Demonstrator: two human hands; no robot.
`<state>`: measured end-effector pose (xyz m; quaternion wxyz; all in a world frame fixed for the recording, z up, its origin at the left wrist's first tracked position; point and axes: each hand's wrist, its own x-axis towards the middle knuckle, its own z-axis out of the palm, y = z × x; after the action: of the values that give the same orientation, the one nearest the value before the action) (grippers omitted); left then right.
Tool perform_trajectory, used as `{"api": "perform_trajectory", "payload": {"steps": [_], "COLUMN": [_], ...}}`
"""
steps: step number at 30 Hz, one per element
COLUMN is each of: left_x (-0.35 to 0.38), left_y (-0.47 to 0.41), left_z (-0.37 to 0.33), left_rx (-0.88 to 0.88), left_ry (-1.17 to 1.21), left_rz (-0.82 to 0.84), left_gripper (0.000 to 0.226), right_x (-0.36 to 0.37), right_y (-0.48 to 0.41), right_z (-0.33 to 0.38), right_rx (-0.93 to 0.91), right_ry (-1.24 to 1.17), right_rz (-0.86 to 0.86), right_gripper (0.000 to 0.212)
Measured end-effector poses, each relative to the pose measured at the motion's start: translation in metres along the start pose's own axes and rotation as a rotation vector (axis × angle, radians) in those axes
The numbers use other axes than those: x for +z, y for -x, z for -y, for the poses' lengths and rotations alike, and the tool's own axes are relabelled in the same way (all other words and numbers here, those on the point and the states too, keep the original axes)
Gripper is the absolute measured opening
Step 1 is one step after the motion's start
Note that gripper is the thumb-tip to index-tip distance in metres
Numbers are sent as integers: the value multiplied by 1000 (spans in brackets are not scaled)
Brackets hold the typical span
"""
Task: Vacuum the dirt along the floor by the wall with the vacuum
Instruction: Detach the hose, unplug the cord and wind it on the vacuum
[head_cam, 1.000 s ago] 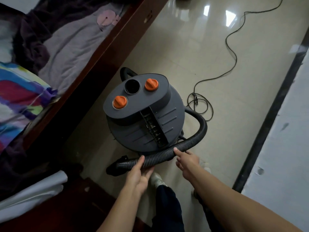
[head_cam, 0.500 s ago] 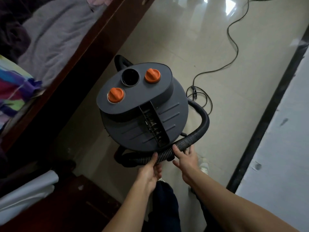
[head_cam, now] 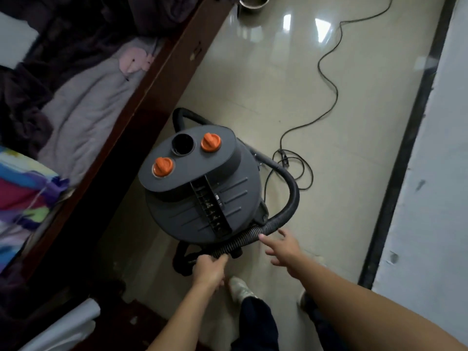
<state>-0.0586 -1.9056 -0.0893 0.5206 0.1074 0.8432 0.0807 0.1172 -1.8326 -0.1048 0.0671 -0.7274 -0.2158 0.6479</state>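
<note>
A grey canister vacuum [head_cam: 202, 188] with two orange knobs stands on the glossy tile floor [head_cam: 342, 122] between a bed and the white wall [head_cam: 435, 173]. Its black ribbed hose [head_cam: 291, 198] loops round the right side and runs along the canister's near edge. My left hand [head_cam: 210, 271] grips the hose low at the canister's near side. My right hand [head_cam: 285, 249] hovers with spread fingers just right of the hose, its fingertips close to it. A dark baseboard strip [head_cam: 395, 173] runs along the foot of the wall.
A black power cord [head_cam: 329, 72] snakes across the floor and coils right of the vacuum. A dark wooden bed frame [head_cam: 141, 102] with bedding runs along the left. A metal pot [head_cam: 253, 1] stands at the top edge. My shoes [head_cam: 239, 287] are just below the vacuum.
My right hand has let go of the hose and opened its fingers. My left hand slid along the hose and still grips it. The view has tilted up.
</note>
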Motion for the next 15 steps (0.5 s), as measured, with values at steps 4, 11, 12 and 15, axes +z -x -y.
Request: {"api": "perform_trajectory", "payload": {"steps": [4,11,12,15], "left_x": [-9,39,51,94], "left_y": [46,115,125,157], "left_z": [-70,-237,-263,-341], "left_rx": [168,329,344,391], "left_ry": [-119,-91,-97,-128], "left_rz": [-1,46,52,25], "left_gripper": [33,20,20,21], "right_x": [-88,-246,-269,-345], "right_y": [17,22,20,13], "right_z": [35,136,153,206], "right_rx": [-14,-82,-99,-127], "right_ry": [94,94,102,149], "right_rz": [-117,-159,-155,-135], "right_gripper": [70,46,42,33]}}
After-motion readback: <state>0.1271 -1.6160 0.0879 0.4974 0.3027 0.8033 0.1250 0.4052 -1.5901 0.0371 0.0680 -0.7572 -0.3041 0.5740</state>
